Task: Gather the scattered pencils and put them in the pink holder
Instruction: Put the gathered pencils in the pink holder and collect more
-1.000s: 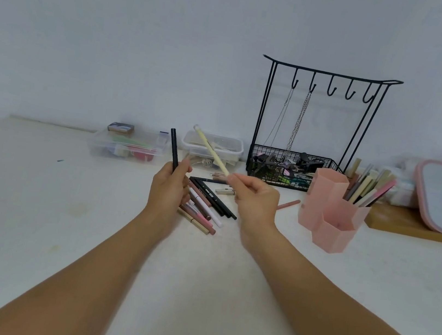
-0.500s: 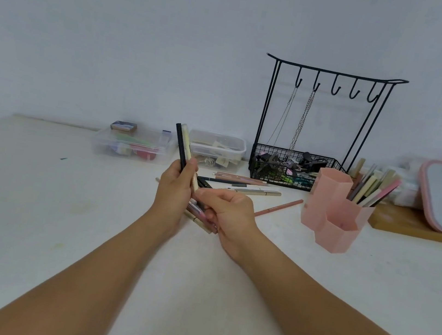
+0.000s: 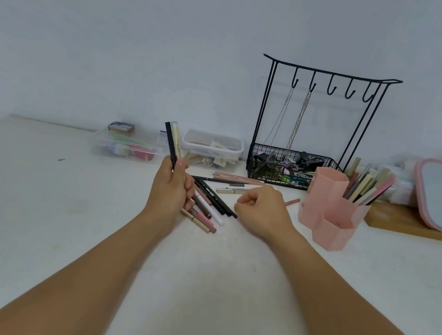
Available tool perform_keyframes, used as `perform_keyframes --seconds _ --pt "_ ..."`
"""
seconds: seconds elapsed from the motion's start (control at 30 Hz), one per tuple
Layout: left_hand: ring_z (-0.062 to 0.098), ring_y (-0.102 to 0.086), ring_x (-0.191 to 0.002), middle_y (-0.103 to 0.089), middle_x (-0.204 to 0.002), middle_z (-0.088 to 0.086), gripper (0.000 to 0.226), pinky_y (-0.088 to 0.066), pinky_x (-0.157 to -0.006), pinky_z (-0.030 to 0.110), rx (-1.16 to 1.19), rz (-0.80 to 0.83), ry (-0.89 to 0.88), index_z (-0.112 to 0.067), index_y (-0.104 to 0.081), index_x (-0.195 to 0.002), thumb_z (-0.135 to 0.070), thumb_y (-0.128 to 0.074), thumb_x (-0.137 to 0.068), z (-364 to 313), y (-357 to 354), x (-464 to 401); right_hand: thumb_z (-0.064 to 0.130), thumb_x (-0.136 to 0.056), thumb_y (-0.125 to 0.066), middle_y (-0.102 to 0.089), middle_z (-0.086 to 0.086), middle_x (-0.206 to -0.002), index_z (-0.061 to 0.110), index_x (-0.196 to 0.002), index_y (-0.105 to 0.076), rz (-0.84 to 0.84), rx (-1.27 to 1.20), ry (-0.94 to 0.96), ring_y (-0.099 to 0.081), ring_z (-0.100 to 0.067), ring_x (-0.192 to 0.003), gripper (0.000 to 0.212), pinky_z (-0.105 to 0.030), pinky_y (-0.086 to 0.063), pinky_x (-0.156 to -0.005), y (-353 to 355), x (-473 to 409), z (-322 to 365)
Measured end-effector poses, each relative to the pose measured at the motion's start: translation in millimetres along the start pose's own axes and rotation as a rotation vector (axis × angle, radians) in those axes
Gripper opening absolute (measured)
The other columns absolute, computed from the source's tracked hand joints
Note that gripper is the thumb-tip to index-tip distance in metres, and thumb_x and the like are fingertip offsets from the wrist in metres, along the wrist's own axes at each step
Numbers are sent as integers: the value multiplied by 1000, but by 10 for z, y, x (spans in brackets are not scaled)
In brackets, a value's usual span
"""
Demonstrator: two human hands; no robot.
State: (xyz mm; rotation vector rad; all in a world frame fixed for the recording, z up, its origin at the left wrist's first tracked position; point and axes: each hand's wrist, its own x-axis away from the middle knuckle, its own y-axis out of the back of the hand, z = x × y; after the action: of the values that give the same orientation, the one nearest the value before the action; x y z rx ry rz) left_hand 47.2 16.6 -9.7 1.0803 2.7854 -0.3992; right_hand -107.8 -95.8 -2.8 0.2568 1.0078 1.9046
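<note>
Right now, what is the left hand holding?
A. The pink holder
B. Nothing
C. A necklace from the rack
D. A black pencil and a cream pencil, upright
D: the left hand grips a black pencil and a cream pencil side by side, their ends pointing up, while the right hand is curled with nothing seen in it.

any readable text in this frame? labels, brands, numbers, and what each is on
None can be read.
Black pencil on the table: white print, too blurred.
Cream pencil in the left hand: dark print along the barrel, too small.
Tags in the clear box: no legible marks.
Pink holder: no text.
</note>
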Motion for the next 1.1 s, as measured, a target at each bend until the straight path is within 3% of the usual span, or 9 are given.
perform_keyframes --seconds 0.1,0.43,0.67,0.77,0.87,0.93,1.03,1.1 --pt "10 -26 -48 -32 -61 -2 24 -24 -39 21 31 35 56 -17 -50 -92 -34 -44 -108 -22 -13 10 21 -71 -67 -72 13 -69 22 -70 -79 54 40 -34 -67 -6 -71 12 -33 -62 -70 56 -31 -13" --pt "7 -26 -43 -31 -54 -8 32 -25 -38 20 71 -19 144 -20 -45 -77 -34 -49 -106 -78 -12 16 27 -70 -77 -72 10 -71 22 -69 -77 75 103 -1 -67 -7 -71 5 -33 -61 -68 52 -25 51" --pt "8 -27 -43 -32 -57 -6 35 -25 -38 20 52 -1 151 -21 -42 -75 -37 -50 -105 -59 -5 10 17 -72 -78 -73 -2 -68 13 -64 -76 66 198 30 -68 -15 -69 10 -37 -61 -71 -36 -59 77" --pt "8 -27 -43 -33 -53 -9 35 -25 -38 20 64 -11 165 -20 -42 -76 -37 -53 -104 -73 -1 11 11 -76 -76 -74 -5 -69 6 -67 -76 12 -25 -10 -69 -15 -68 11 -31 -58 -66 -25 -42 58" --pt "7 -26 -42 -33 -53 -8 33 -24 -37 20 107 -4 185 -19 -44 -77 -35 -59 -101 -92 -16 17 9 -84 -74 -67 3 -61 1 -78 -76 -22 -433 -61 -57 2 -47 10 -16 -45 -53 38 -6 106" --pt "7 -25 -44 -32 -56 -7 27 -23 -37 20 150 33 184 -16 -52 -84 -35 -64 -98 -99 -24 32 11 -87 -73 -68 6 -65 2 -86 -77 -2 -601 -37 -55 7 -47 10 -8 -40 -55 36 35 192" --pt "9 -25 -47 -31 -57 -7 24 -25 -40 21 172 90 150 -17 -58 -92 -37 -71 -93 -89 -18 45 11 -88 -72 -70 -1 -73 2 -92 -76 60 -714 22 -56 5 -51 10 -8 -42 -55 -88 125 350" --pt "10 -34 -46 -39 -56 -6 26 -32 -43 23 124 99 106 -19 -59 -86 -38 -76 -87 -76 -21 49 9 -88 -71 -72 -15 -78 1 -90 -75 103 -729 37 -63 -8 -64 9 -19 -51 -65 -215 171 430"
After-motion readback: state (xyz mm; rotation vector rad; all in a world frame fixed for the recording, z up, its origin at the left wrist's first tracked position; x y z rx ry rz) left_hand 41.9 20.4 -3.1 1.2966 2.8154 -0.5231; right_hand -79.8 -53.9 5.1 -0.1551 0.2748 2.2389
